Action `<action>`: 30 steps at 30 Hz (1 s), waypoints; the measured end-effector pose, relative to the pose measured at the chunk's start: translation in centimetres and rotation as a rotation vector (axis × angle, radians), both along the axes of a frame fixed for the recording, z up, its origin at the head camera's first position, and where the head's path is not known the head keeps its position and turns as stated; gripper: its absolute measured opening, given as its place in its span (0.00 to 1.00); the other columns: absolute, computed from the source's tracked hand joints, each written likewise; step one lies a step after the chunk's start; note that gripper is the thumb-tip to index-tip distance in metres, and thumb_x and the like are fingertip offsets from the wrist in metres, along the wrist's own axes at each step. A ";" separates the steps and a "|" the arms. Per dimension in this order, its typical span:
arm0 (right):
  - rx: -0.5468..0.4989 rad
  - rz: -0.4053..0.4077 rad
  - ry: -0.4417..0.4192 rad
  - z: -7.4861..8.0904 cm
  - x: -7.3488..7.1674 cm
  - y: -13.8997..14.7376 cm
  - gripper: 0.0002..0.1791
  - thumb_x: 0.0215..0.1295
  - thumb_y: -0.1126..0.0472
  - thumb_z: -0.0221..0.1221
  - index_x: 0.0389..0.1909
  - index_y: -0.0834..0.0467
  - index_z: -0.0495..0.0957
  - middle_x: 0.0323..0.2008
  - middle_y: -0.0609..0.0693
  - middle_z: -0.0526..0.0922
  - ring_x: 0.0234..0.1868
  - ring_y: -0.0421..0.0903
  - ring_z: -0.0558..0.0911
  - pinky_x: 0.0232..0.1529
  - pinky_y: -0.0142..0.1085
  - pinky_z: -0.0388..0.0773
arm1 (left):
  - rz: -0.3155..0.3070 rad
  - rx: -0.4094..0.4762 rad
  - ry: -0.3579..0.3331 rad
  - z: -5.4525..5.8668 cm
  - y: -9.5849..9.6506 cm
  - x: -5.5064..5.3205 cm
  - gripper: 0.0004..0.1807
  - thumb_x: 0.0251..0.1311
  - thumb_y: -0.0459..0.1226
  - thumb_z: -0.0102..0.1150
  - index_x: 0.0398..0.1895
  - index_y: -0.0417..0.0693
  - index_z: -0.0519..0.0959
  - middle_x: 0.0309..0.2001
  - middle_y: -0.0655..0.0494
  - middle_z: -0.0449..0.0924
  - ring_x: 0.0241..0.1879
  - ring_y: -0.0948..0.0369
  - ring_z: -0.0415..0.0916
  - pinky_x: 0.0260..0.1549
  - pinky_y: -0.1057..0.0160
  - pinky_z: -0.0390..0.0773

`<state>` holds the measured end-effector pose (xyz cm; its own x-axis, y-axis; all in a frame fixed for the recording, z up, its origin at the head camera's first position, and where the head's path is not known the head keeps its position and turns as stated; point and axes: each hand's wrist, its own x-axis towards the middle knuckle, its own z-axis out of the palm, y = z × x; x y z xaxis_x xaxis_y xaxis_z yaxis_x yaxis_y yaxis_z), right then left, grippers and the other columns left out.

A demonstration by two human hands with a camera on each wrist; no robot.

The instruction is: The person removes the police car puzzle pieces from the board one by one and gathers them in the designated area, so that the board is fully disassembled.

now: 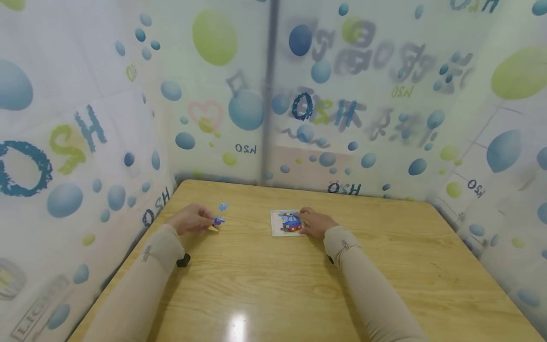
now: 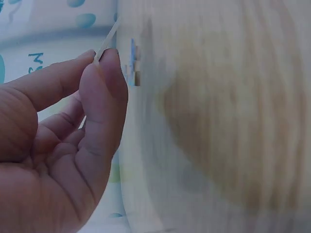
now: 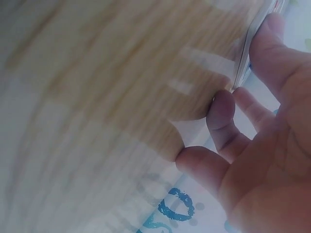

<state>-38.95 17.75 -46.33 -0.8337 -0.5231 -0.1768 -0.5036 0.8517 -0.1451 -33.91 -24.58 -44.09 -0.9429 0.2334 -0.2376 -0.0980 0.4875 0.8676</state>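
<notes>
My left hand (image 1: 194, 219) is on the left part of the table, pinching a thin flat puzzle piece (image 2: 110, 35) between thumb and fingertips. That piece shows edge-on in the left wrist view, so its picture is hidden there. Blue-purple puzzle pieces (image 1: 219, 221) lie right by the fingertips, and a small light-blue piece (image 1: 223, 206) lies farther back. At mid-table is a square white puzzle board (image 1: 276, 231) with a blue car picture. My right hand (image 1: 315, 222) holds the board's right edge, its thumb against the side in the right wrist view.
The wood-grained table (image 1: 256, 280) reaches back to a patterned curtain (image 1: 239, 166) with blue and green dots. More curtain hangs along the left and right sides. A bright reflection shows near the front of the table.
</notes>
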 end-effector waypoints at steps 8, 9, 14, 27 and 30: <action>0.015 0.024 0.016 0.1 0.1 -0.2 0.35 0.75 0.48 0.57 0.78 0.52 0.60 0.75 0.56 0.60 0.66 0.55 0.73 0.54 0.49 0.79 | -0.008 -0.033 -0.041 -0.7 -0.3 1.2 0.08 0.65 0.27 0.63 0.43 0.32 0.78 0.34 0.47 0.81 0.29 0.60 0.79 0.31 0.64 0.84; 0.012 0.022 0.015 0.0 0.1 -0.2 0.35 0.75 0.48 0.57 0.78 0.52 0.60 0.75 0.56 0.60 0.66 0.55 0.73 0.54 0.49 0.79 | -0.006 -0.051 -0.032 -0.8 -0.2 1.4 0.08 0.64 0.27 0.64 0.43 0.32 0.78 0.33 0.48 0.81 0.29 0.60 0.79 0.31 0.63 0.84; 0.009 0.013 0.019 -0.1 0.2 -0.2 0.35 0.75 0.48 0.57 0.78 0.51 0.60 0.75 0.56 0.60 0.67 0.55 0.73 0.55 0.50 0.79 | 0.012 -0.147 0.000 -0.7 0.3 1.6 0.06 0.62 0.26 0.65 0.39 0.33 0.78 0.30 0.48 0.81 0.28 0.59 0.79 0.30 0.62 0.85; 0.000 -0.008 0.016 -0.3 0.2 -0.2 0.35 0.74 0.48 0.58 0.78 0.50 0.61 0.75 0.55 0.60 0.70 0.55 0.69 0.61 0.53 0.75 | 0.103 -0.433 0.120 -0.3 1.3 1.2 0.11 0.55 0.31 0.73 0.27 0.42 0.77 0.26 0.51 0.80 0.24 0.59 0.75 0.24 0.65 0.75; 0.004 -0.015 0.018 -0.4 0.1 -0.2 0.35 0.74 0.48 0.58 0.78 0.50 0.61 0.75 0.55 0.60 0.70 0.55 0.69 0.62 0.53 0.74 | 0.099 -0.430 0.125 -0.6 1.2 1.3 0.10 0.57 0.32 0.72 0.28 0.42 0.77 0.24 0.51 0.81 0.23 0.59 0.76 0.23 0.65 0.75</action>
<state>-38.87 17.55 -46.77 -0.8444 -0.5099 -0.1641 -0.4934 0.8597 -0.1323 -32.57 -23.43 -44.66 -0.9832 0.0462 -0.1763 -0.0694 0.7994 0.5968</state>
